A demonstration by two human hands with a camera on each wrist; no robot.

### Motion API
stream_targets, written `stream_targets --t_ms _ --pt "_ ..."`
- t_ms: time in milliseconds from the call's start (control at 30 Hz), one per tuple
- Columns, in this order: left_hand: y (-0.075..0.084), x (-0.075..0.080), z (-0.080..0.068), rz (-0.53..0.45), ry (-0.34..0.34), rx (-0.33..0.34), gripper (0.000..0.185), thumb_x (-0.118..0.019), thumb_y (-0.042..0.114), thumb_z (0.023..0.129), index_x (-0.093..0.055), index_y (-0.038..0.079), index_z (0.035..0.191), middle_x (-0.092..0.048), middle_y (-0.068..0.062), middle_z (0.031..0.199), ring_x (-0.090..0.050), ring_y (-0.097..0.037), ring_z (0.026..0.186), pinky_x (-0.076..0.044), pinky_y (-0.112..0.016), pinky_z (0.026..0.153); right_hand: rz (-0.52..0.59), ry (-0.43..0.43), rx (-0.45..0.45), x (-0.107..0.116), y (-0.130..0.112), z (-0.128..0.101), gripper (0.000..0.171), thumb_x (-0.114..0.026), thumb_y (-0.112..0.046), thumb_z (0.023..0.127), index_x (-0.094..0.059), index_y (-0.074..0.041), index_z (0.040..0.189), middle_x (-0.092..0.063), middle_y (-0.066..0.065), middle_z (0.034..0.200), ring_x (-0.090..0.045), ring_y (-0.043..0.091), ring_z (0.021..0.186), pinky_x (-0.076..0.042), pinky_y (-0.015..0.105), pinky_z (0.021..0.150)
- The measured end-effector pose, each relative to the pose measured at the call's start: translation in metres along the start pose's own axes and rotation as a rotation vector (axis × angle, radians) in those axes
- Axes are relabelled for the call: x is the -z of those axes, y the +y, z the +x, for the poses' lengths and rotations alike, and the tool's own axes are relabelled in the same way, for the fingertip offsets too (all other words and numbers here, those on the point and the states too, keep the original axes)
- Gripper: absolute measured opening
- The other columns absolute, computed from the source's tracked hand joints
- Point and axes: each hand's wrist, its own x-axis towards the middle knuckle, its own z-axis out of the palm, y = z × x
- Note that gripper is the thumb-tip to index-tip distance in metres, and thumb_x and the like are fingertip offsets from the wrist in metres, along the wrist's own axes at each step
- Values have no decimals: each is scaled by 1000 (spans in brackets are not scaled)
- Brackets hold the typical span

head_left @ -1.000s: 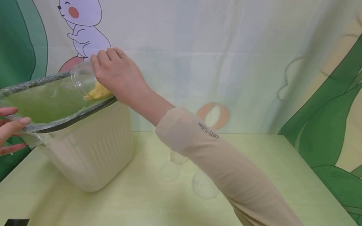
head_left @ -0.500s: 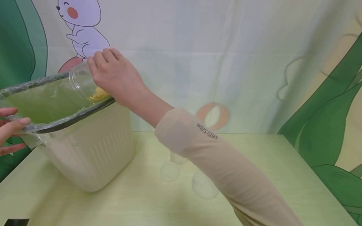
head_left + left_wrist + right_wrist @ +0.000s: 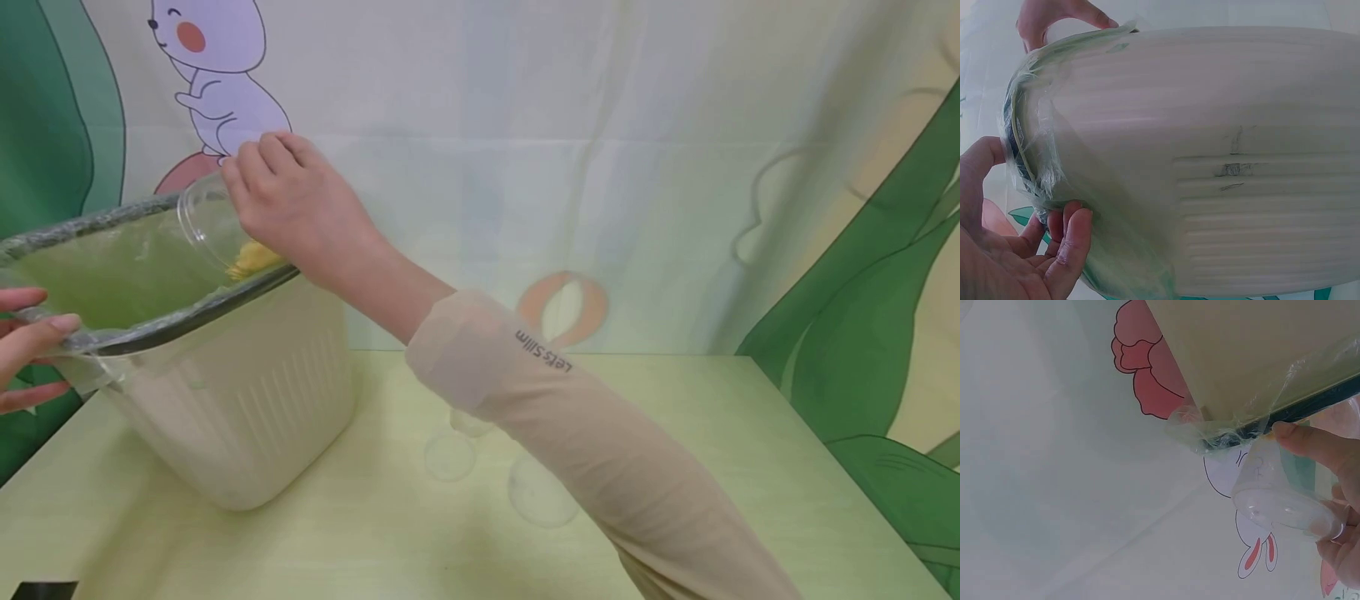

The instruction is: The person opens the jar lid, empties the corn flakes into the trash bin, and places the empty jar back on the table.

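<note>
right hand (image 3: 296, 200): wrapped round a clear plastic cup (image 3: 204, 223), fingers curled over its side, thumb on it in the right wrist view; held up over the far rim of the bin

clear plastic cup: tipped on its side, mouth aimed down into the bin opening, yellow stuff (image 3: 251, 258) sitting low in it right by the palm; touching or just above the rim, can't tell which

left hand (image 3: 26, 350): pinching the near rim of the bin, thumb on top, fingers under, clamped on the rim and the bag edge; same grip from below in the left wrist view (image 3: 1035, 244)

bin (image 3: 247, 400): cream plastic, ribbed side, tilted toward the left hand with its base on the worktop; dark rim ring (image 3: 202, 308) holding a thin greenish bag liner (image 3: 112, 275) that folds over the edge

sleeve (image 3: 585, 450): beige, small lettering near the cuff, runs from bottom right across the middle of the worktop

worktop (image 3: 750, 467): pale yellow-green; three clear round plastic pieces (image 3: 450, 457) near the middle, just beside the bin and partly under the sleeve, lids or cups, hard to tell

backdrop (image 3: 525, 150): cartoon cloth with a white rabbit (image 3: 213, 75) and green leaves, hanging right behind the worktop
</note>
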Motion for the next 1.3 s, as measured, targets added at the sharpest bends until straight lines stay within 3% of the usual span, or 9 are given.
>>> stream_targets --t_ms 233,500,633,900,1067,1300 --pt "0 0 -1 38 19 4 39 -60 29 87 -43 35 122 -50 21 84 -52 8 59 -48 -16 41 -26 67 -1 -2 -3 0 52 -14 6 90 -55 -6 119 -58 2 103 -53 17 97 -39 28 98" --pt "15 -5 -11 1 15 13 29 -59 26 87 -44 40 107 -50 23 77 -51 8 58 -47 -14 40 -70 182 13 -7 -7 0 57 -8 7 92 -57 -7 117 -59 2 100 -54 19 96 -41 28 93" --pt "18 -7 -14 -11 20 16 28 -59 25 88 -44 41 106 -50 24 75 -50 8 57 -46 -14 40 -92 166 44 -6 -8 0 59 -7 8 90 -56 -6 118 -59 4 108 -53 21 103 -39 29 97" --pt "2 0 0 -20 -7 21 34 -61 27 86 -43 40 112 -53 28 77 -53 6 57 -48 -18 39 -121 139 117 -4 -9 0 58 -7 11 88 -54 -3 120 -57 6 118 -51 23 111 -38 31 100" --pt "6 -2 -3 -31 5 20 34 -61 25 86 -44 39 111 -53 25 76 -52 6 57 -48 -17 39 -110 142 139 -3 -10 0 59 -7 12 88 -53 -3 122 -55 8 121 -50 24 114 -37 31 102" --pt "-3 2 5 -43 -10 35 36 -62 26 86 -43 39 113 -54 27 76 -54 5 56 -48 -20 39 -102 146 141 -5 -10 0 58 -8 12 89 -53 -3 123 -55 9 122 -50 25 115 -36 32 103"
